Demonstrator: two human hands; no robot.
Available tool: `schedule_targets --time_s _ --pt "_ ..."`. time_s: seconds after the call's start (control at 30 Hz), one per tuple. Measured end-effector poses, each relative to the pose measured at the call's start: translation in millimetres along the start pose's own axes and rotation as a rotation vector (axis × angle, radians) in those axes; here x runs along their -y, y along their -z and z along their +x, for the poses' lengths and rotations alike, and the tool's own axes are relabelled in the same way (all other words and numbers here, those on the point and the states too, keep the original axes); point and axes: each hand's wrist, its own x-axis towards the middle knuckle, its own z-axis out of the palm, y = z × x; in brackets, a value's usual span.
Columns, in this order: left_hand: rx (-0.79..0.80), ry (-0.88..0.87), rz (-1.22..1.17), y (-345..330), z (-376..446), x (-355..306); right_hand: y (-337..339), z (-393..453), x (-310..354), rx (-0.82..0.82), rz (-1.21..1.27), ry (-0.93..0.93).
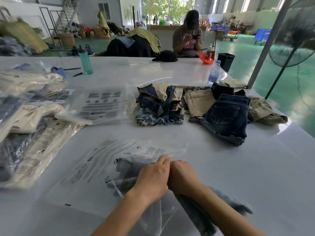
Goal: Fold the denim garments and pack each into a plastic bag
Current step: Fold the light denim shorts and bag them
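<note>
A clear plastic bag (pixel 109 160) with black print lies on the white table (pixel 238 167) in front of me. A folded grey-blue denim garment (pixel 127 169) lies partly inside it, with its other end (pixel 226 200) sticking out under my right forearm. My left hand (pixel 151 178) pinches the bag's edge over the garment. My right hand (pixel 182 176) is pressed against the left one, its fingers curled and hidden, seemingly on the garment. Beyond lie a stack of folded denim shorts (pixel 158 106) and loose dark blue shorts (pixel 226 116) and tan shorts (pixel 197 101).
Packed bags of beige and dark garments (pixel 30 126) pile at the left, with a stack of empty printed bags (pixel 100 104) beside them. A teal bottle (pixel 85 60) and a water bottle (pixel 214 74) stand farther back. A person (pixel 187 34) sits across the table. A fan (pixel 294 31) stands at right.
</note>
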Motion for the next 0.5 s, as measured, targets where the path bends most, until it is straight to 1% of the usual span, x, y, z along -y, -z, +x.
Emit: schedule_targets --time_s 0.03,0.1,0.13,0.17,0.23,0.27,0.3,0.33,0.37,0.43,0.47,0.5 --pt "0.009 0.017 -0.013 0 1 2 -1 7 4 0.086 0.09 -0.024" --pt "0.032 0.052 -0.033 -1 0 9 -1 11 1 0.248 0.349 -0.045" --pt "0.052 0.054 -0.024 -2 -3 13 0 9 -7 0.27 0.39 -0.053" --pt "0.077 0.047 -0.006 -5 -5 17 1 4 -19 0.266 0.334 -0.083" --pt "0.125 0.044 -0.004 -12 -11 21 -2 -17 -51 0.195 0.083 -0.21" --pt "0.141 0.045 -0.011 -17 -13 22 -5 -30 -67 0.172 0.012 -0.297" --pt "0.157 0.042 -0.011 -21 -15 23 -9 -44 -80 0.164 0.013 -0.39" --pt "0.172 0.038 -0.004 -24 -16 22 -13 -57 -89 0.156 0.072 -0.476" --pt "0.184 0.033 0.004 -28 -17 20 -18 -65 -94 0.12 0.193 -0.565" --pt "0.206 0.021 0.025 -34 -19 16 -24 -71 -97 -0.019 0.499 -0.721" --pt "0.218 0.018 0.037 -36 -19 14 -26 -71 -97 -0.077 0.611 -0.762" --pt "0.23 0.018 0.046 -38 -20 12 -27 -70 -96 -0.093 0.667 -0.784"
